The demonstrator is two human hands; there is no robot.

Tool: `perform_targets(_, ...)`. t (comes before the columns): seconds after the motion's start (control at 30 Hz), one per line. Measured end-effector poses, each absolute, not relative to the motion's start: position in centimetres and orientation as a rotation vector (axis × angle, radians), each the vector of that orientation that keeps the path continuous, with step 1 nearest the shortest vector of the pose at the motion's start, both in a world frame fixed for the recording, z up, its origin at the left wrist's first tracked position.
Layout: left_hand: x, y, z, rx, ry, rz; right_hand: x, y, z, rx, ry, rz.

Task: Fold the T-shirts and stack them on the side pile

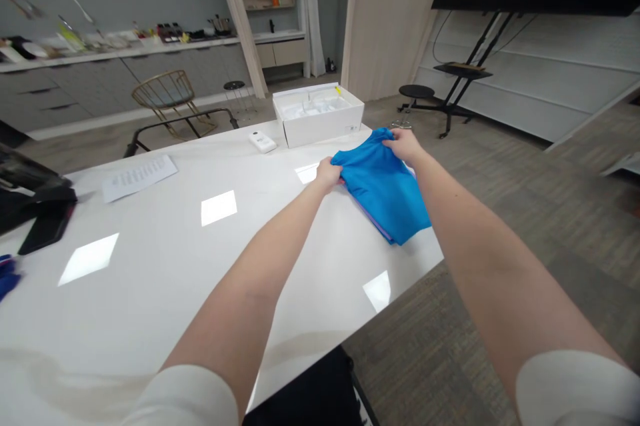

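Note:
A folded bright blue shirt (383, 183) lies near the right end of the white table (240, 293). My left hand (330, 174) pinches its upper left corner, thumb on top. At the far upper corner, my right hand (404, 145) grips the fabric between thumb and fingers. Beneath the blue cloth, a thin purple edge (373, 218) of another layer shows along the left side. My right forearm covers part of the shirt's right edge.
Behind the shirt stands an open white box (320, 126) with pale contents. Beside it lies a small white device (263, 142). A printed paper sheet (140, 178), a black stand (47, 226) and dark blue cloth (7, 276) are on the left. The table edge drops off at the right.

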State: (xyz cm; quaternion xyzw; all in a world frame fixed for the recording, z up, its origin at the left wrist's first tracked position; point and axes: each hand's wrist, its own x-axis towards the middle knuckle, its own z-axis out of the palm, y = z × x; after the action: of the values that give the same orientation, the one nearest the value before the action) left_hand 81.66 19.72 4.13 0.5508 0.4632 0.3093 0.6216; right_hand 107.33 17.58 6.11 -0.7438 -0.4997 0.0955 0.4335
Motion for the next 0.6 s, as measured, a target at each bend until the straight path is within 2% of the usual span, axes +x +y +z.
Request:
perform_targets(0.13, 81.9, 20.6, 1.6, 1.386, 1.109, 0.738, 107.0, 18.0, 3.4, -2.006, -1.220, 0.281)
perform_targets(0.4, 84.2, 22.9, 1.6, 1.335, 1.143, 0.903, 107.5, 18.6, 5.1, -1.892, -1.284, 0.057)
perform_targets(0.5, 84.4, 22.7, 1.3, 1.422, 1.289, 0.896, 106.5, 18.2, 4.6, -2.174, -1.181, 0.121)
perform_targets(0.6, 83.3, 20.9, 0.6, 1.829, 1.353, 0.861, 105.3, 16.8, 3.3, -2.479, -1.148, 0.188)
